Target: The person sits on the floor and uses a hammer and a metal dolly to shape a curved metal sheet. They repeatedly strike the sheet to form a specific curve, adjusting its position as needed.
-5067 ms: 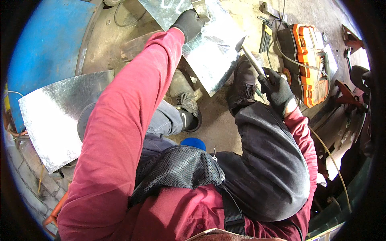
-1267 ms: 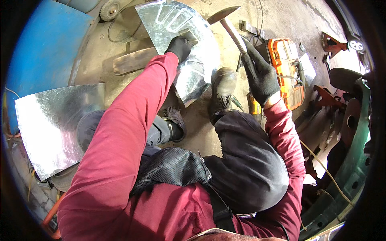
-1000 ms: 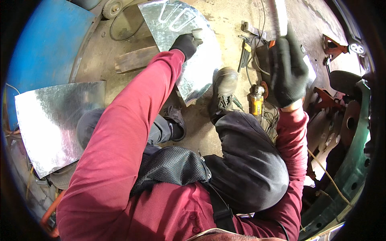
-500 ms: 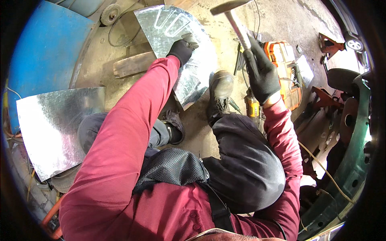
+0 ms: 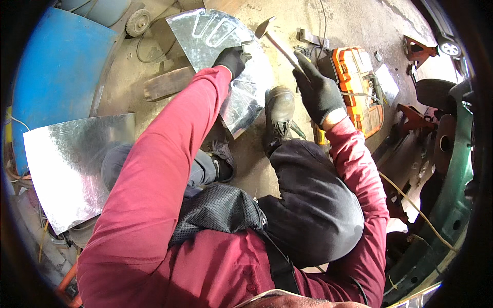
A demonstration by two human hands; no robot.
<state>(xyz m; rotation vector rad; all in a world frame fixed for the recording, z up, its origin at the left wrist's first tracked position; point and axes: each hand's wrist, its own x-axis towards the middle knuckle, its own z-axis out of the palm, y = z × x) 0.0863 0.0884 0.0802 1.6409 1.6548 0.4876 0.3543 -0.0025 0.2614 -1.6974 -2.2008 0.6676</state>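
Note:
My left hand (image 5: 230,62), in a black glove, is closed on a small metal block (image 5: 246,49) held against a curved galvanized sheet (image 5: 221,31) with pale raised-looking loops on it. My right hand (image 5: 318,92), also gloved, grips a hammer by its long handle (image 5: 282,47); the head (image 5: 264,26) hangs above the sheet's upper right edge, just beyond the block. A wooden board (image 5: 167,83) lies left of the curved sheet, and my boot (image 5: 280,113) is beside that sheet's lower right edge.
Another bright sheet (image 5: 72,164) lies at lower left near a blue panel (image 5: 64,66). An orange-black toolbox (image 5: 359,113), a yellow power tool (image 5: 319,137) and cables are at right, with red jack stands (image 5: 418,51) and a green metal part (image 5: 452,195). A small wheel (image 5: 137,23) is behind.
The hammer has swung up, then down and leftward, so its head is now closer to my left hand and the block. My left hand stays on the sheet with little movement.

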